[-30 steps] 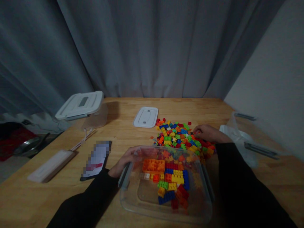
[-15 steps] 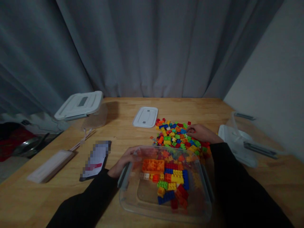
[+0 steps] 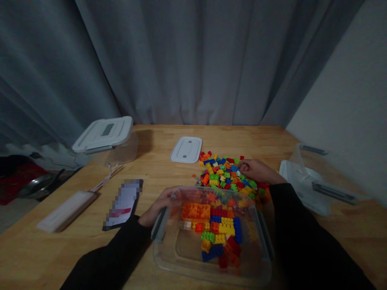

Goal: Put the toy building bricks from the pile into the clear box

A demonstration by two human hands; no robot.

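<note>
Close to me stands a lidless clear plastic box [image 3: 169, 257] with toy bricks [image 3: 211, 229] in red, orange, yellow, green and blue on its floor. My left hand [image 3: 160, 204] grips the box's far left corner, part of the fingers seen through the clear wall. Behind the box a heap of small coloured bricks [image 3: 222, 171] is spread on the table. At the heap's right side my right hand [image 3: 256, 170] has its fingers curled and pinched among the bricks. Whatever is between those fingertips is too small or hidden to make out.
A white lid [image 3: 186, 150] lies behind the heap. Left are a lidded clear box [image 3: 104, 137], a phone [image 3: 122, 205] and a pale oblong object with a strap [image 3: 68, 211]. At right, a clear box with grey clips [image 3: 332, 173] stands by a white lid [image 3: 302, 191].
My right hand has shifted very slightly at the heap, its fingers curling in more. The whole view has moved a little. My left hand stays on the box.
</note>
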